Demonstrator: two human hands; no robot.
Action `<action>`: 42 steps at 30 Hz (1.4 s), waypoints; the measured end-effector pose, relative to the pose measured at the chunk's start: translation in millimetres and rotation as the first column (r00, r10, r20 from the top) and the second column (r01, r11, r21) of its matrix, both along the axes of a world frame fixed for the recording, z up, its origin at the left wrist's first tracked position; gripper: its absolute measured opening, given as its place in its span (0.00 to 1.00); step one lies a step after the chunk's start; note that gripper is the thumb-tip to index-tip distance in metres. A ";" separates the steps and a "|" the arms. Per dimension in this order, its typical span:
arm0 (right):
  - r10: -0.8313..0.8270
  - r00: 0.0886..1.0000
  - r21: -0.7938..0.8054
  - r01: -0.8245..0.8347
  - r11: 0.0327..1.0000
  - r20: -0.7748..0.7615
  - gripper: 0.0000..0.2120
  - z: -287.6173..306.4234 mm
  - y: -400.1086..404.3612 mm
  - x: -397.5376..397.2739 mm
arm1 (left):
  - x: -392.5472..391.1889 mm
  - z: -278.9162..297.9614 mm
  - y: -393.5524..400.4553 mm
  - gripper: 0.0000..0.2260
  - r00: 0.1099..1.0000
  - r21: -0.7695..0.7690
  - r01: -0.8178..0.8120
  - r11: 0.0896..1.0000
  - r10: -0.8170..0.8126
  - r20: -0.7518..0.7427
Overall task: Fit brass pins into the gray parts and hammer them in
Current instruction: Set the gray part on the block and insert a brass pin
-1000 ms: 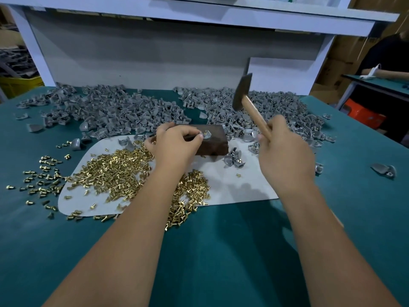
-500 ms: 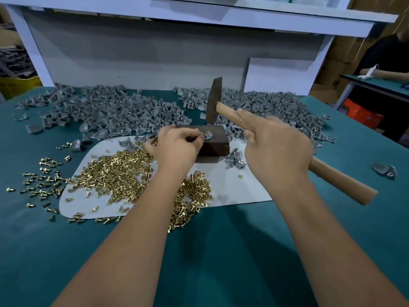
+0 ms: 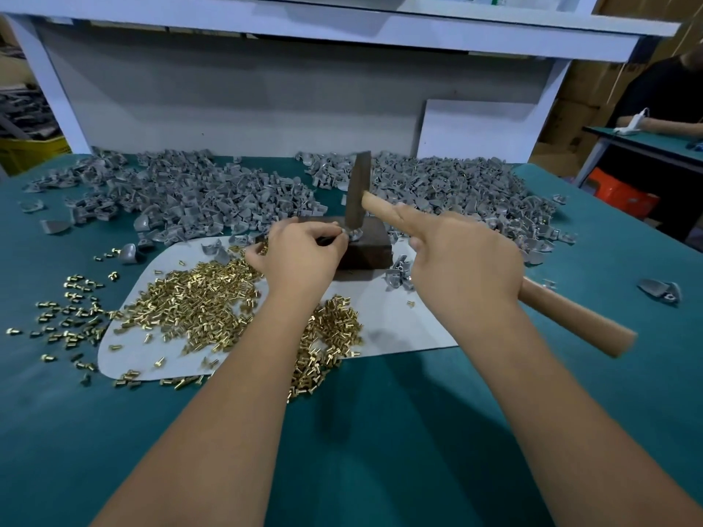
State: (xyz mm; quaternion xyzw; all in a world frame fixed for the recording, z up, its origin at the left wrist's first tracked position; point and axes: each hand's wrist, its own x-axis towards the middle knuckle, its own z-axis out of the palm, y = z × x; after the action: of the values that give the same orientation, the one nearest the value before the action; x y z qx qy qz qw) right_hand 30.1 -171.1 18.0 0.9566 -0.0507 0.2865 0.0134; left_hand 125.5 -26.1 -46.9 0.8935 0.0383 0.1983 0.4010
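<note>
A small gray part (image 3: 353, 234) lies on top of a dark metal block (image 3: 371, 247). My left hand (image 3: 300, 254) pinches that part at its left edge. My right hand (image 3: 462, 256) grips the wooden handle of a hammer (image 3: 578, 317), index finger stretched along the handle. The dark hammer head (image 3: 357, 192) stands upright with its face down on the gray part. A heap of brass pins (image 3: 213, 298) lies on the white mat (image 3: 399, 321) under my left forearm. Piles of gray parts (image 3: 190, 195) cover the back of the table.
More brass pins (image 3: 68, 317) are scattered on the teal table (image 3: 380, 431) at the left. A few gray parts (image 3: 399, 273) lie just right of the block and one (image 3: 660, 290) at far right. A white shelf frame (image 3: 57, 93) backs the table. Another person (image 3: 662, 104) sits at the right.
The hammer swung down from its raised position at the right onto the gray part on the block. My left hand stayed pinching the part.
</note>
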 end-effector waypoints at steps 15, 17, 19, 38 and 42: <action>-0.010 0.967 0.031 0.002 1.000 0.255 0.27 6.5 3.7 -2.3 | 0.2 -0.9 0.2 0.07 1.000 0.015 -0.008 1.000 0.008 -0.004; -0.032 0.954 0.035 0.022 0.999 0.299 0.27 8.9 3.2 -1.7 | -0.4 -2.6 0.5 0.07 1.000 0.014 0.006 1.000 -0.006 0.013; -0.010 0.990 0.001 0.010 1.000 0.140 0.27 2.5 3.5 -3.2 | -0.8 -2.1 0.8 0.07 1.000 0.002 -0.009 1.000 0.009 0.000; -0.017 0.997 0.252 -0.004 0.968 0.078 0.20 -1.0 -19.1 18.6 | -4.1 1.4 1.2 0.05 0.998 -0.067 0.039 0.997 -0.043 -0.054; -0.093 0.996 0.397 0.082 0.914 0.009 0.18 -12.9 -26.3 33.4 | -6.6 6.7 2.7 0.06 0.995 -0.071 0.063 0.995 -0.068 -0.073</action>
State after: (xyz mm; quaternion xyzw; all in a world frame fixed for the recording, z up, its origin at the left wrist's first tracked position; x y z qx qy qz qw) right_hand 63.5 -197.4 5.1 0.9322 -0.1505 0.2828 -0.1685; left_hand 118.9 -23.4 -40.3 0.8868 0.0307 0.1498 0.4361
